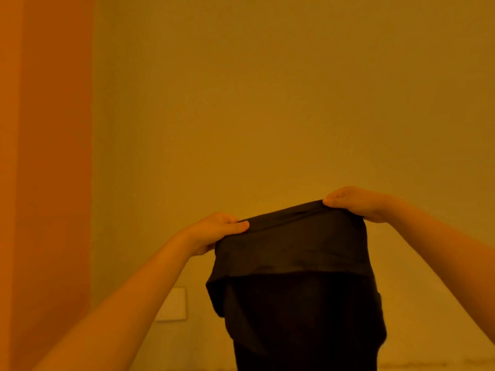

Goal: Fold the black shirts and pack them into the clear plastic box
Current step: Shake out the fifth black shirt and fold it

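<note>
Left hand (218,231), right hand (353,203) pinch top corners of black shirt (294,277), hanging before wall (267,89).

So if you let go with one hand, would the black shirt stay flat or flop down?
Probably flop. The black shirt hangs limp below the left hand and right hand that pinch its top edge, so it looks soft, not stiff. It folds over itself near the top, which suggests thin, light cloth that would likely swing down from the hand that keeps hold.

Shirt (294,263) hangs between hands: left hand (214,231), right hand (356,203); wall (267,103) behind.
</note>
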